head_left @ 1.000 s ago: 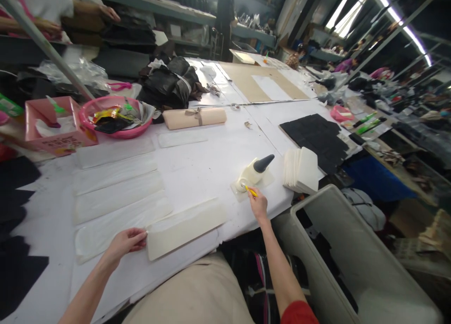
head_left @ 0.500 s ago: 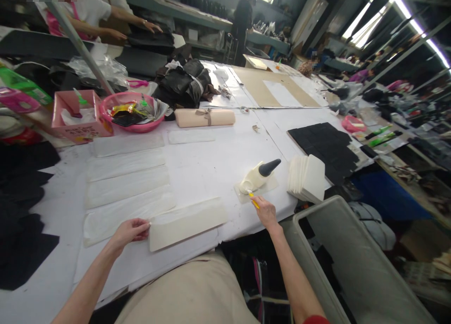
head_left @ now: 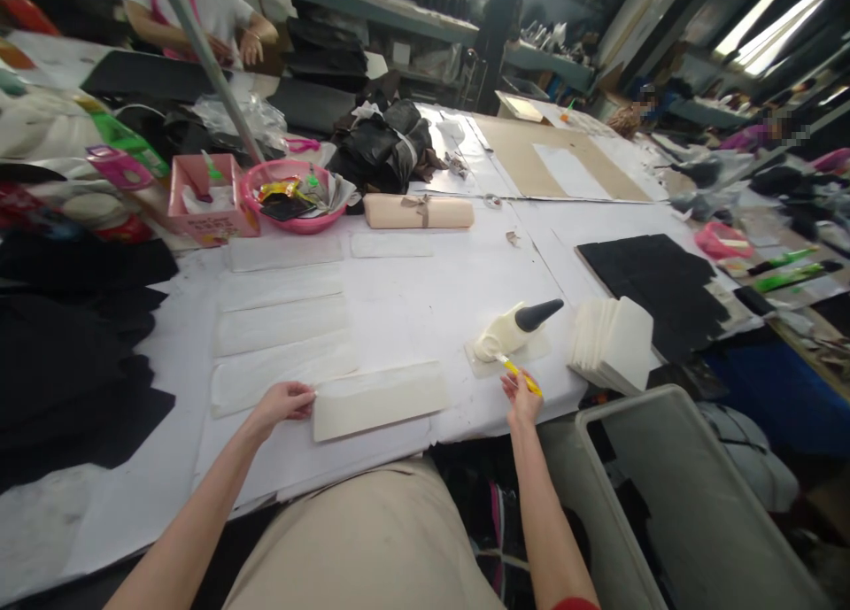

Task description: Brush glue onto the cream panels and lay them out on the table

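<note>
My left hand (head_left: 290, 404) pinches the left corner of a pale rectangular piece (head_left: 378, 401) near the table's front edge. In my right hand (head_left: 524, 399) is a yellow-handled brush (head_left: 520, 374), its tip at the mouth of a cream-coated glue bottle (head_left: 503, 335). That bottle lies on its side with a dark cone (head_left: 539, 313) pointing right. Several thin whitish strips (head_left: 282, 324) lie in rows on the white table, left of centre. A stack of off-white pieces (head_left: 612, 340) stands right of the bottle.
Black sheets (head_left: 66, 362) lie at left and a black stack (head_left: 654, 287) at right. A pink basin (head_left: 298, 220), pink box (head_left: 219, 225) and peach roll (head_left: 418, 213) stand behind the strips. A grey bin (head_left: 670, 406) is at front right. People work beyond the table.
The camera view has turned, shifting the scene rightward. My right hand holds the brush at a different angle, with more of its yellow handle showing. My left hand stays at the piece's corner.
</note>
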Demonstrator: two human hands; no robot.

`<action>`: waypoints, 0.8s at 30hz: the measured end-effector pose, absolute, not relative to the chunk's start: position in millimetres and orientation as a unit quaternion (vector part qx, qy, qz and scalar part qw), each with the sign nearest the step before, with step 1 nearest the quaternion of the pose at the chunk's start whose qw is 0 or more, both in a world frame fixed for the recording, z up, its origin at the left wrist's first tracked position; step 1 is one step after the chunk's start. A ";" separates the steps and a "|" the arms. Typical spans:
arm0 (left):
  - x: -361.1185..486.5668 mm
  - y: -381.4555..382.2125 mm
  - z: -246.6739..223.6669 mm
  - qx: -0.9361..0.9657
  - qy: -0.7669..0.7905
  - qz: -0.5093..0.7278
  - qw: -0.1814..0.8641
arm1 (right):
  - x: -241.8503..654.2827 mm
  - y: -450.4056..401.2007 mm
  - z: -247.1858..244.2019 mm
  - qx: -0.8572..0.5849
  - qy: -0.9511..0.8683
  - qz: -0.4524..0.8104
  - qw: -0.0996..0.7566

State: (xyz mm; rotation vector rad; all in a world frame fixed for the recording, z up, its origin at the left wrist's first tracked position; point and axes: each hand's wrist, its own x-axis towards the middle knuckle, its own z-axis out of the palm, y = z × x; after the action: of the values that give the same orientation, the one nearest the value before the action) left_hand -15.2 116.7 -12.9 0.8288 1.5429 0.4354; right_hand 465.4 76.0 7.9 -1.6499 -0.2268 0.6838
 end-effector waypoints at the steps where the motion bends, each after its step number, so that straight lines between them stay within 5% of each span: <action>1: -14.2 116.9 -11.0 0.358 0.672 0.192 0.618 | 465.0 69.6 8.8 -0.719 -0.096 0.294 0.622; 6: -12.3 118.0 -5.9 0.353 0.669 0.206 0.620 | 432.5 34.5 25.4 -0.730 -0.135 0.261 0.617; 14: -16.3 118.7 -12.2 0.350 0.655 0.212 0.635 | 270.8 10.6 54.4 -0.619 -0.411 0.524 0.417; 24: -16.8 118.2 -11.4 0.345 0.644 0.223 0.645 | 205.9 9.9 56.2 -0.576 -0.482 0.562 0.346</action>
State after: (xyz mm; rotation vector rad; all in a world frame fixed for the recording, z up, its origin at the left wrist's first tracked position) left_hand -16.8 118.2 -11.4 0.7845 1.4670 0.5072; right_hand 205.9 9.9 56.2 -1.4954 -1.2514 1.4582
